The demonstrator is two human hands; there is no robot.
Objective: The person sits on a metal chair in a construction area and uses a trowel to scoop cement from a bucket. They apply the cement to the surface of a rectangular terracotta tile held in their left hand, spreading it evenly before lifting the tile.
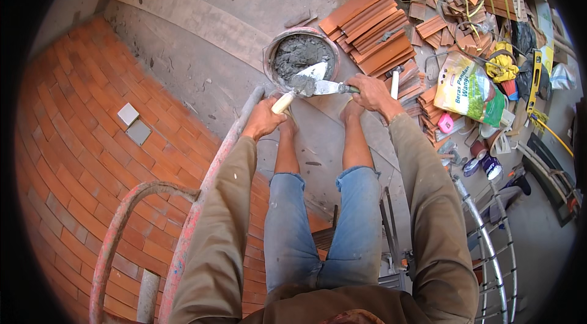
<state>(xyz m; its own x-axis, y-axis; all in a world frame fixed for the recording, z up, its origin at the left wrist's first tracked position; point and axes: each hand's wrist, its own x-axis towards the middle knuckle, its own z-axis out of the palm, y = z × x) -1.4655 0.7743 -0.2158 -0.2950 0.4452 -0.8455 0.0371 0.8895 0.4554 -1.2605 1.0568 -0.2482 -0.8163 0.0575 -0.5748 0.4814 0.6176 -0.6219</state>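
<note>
My left hand (263, 118) is closed round the cream handle of a trowel (282, 103), whose pointed blade carries grey mortar over the near rim of a bucket. In my right hand (370, 94) is a flat scraper (330, 87) with a dark grip. Its metal blade points left and meets the trowel near the base of the blade; some mortar sits there. The round bucket (335, 66) stands just beyond both hands, partly filled with wet grey mortar (302, 52).
Terracotta tile strips (373, 33) are stacked right of the bucket, near a white-handled tool (395, 83). Farther right lie a printed sack (468, 88), a yellow spirit level (535, 82) and a pink tape measure (446, 122). A red-painted metal pipe frame (205, 195) rises beside my left arm, before an orange tiled surface (85, 140).
</note>
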